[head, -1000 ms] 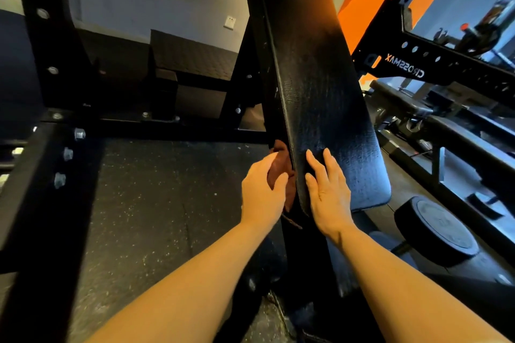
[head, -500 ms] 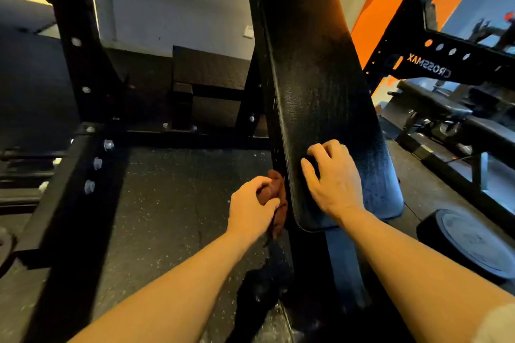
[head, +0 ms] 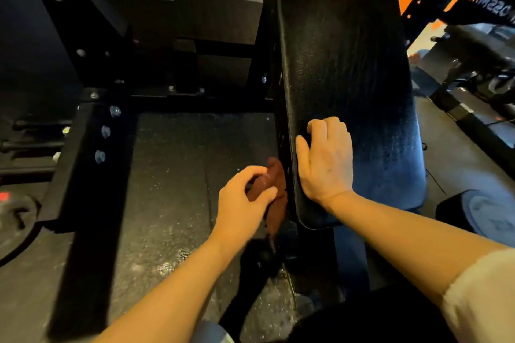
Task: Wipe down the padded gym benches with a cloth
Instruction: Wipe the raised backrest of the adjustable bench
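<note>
Cloth half hidden, pinched by left hand; right hand curled on bench pad.

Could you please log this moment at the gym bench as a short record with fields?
setting: gym floor, black rack frame
bench pad: black, steeply inclined
cloth: reddish-brown, against the pad's left edge
left hand: grips the cloth
right hand: rests on the pad, fingers curled
nearby: weight plate on the floor, right
</note>
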`<state>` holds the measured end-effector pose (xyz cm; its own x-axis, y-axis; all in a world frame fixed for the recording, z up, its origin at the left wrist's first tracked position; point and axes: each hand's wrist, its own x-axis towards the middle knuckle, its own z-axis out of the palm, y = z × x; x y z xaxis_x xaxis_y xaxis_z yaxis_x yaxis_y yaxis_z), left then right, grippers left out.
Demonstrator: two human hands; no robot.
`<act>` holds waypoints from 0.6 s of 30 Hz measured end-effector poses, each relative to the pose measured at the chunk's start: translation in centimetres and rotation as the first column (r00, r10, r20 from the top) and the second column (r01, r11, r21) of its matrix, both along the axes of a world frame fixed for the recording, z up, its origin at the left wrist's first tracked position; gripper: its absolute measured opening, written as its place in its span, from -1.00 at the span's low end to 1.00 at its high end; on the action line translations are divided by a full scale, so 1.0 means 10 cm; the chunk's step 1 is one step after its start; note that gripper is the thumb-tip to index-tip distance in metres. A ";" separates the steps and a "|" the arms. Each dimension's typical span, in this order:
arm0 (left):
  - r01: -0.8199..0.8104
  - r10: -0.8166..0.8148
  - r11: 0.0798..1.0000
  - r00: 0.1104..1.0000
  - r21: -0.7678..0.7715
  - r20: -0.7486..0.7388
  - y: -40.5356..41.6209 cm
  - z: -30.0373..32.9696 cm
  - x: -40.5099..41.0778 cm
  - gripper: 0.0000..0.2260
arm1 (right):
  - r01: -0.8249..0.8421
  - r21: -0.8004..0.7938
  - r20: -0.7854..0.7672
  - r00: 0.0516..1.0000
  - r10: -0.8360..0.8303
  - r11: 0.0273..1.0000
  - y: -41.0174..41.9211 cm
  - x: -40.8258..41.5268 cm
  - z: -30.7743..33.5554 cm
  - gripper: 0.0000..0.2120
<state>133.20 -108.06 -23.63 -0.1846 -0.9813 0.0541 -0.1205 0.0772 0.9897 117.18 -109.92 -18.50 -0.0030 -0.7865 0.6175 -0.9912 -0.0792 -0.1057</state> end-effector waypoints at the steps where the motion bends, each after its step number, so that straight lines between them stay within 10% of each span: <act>1: -0.056 0.055 0.998 0.998 -0.006 -0.026 -0.08 0.04 0.01 -0.78 | 0.002 0.005 0.010 1.000 -0.002 1.000 0.01 -0.01 0.00 -0.76; 10: 0.208 -0.195 0.972 0.973 -0.106 0.126 -0.10 -0.11 0.00 -0.71 | 0.027 -0.056 0.023 0.999 -0.026 0.998 0.02 0.01 -0.04 -0.77; 18: 0.165 -0.171 0.975 0.985 -0.150 -0.026 -0.31 0.10 -0.09 -0.66 | 0.062 -0.017 0.021 0.998 -0.062 0.998 0.00 0.03 -0.04 -0.79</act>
